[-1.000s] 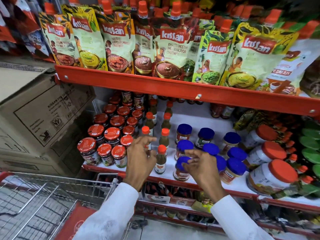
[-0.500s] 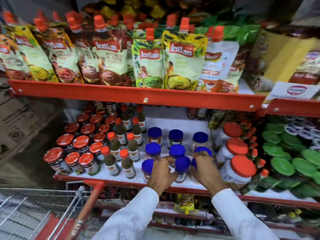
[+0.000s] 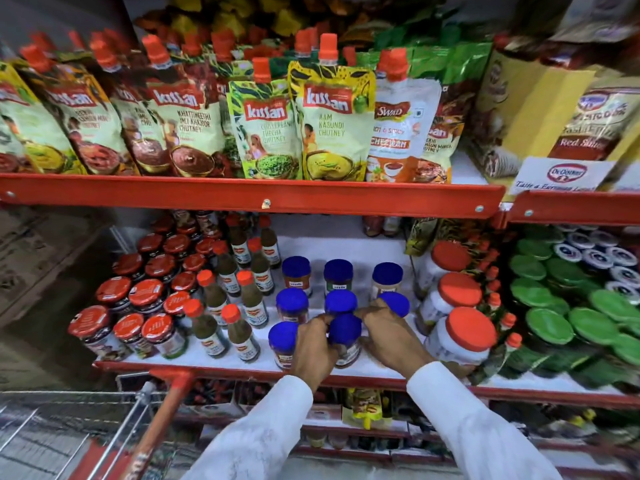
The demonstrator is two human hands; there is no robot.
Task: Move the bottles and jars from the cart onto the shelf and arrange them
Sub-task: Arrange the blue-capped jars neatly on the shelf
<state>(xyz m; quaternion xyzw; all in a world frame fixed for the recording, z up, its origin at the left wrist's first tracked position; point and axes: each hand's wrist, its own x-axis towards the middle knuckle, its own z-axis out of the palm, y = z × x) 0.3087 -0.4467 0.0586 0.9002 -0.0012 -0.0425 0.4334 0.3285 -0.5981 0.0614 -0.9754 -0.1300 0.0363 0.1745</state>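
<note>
One blue-lidded jar, dark contents, label blurred, at the shelf front edge between both hands. Left hand curled round its left side, fingers on the lid; right hand spread loosely beside it, fingertips touching the lid, grip uncertain. Eight more blue-lidded jars stand behind and beside the hands. Left of the left hand: orange-capped bottles. Cart below, cut off.
</note>
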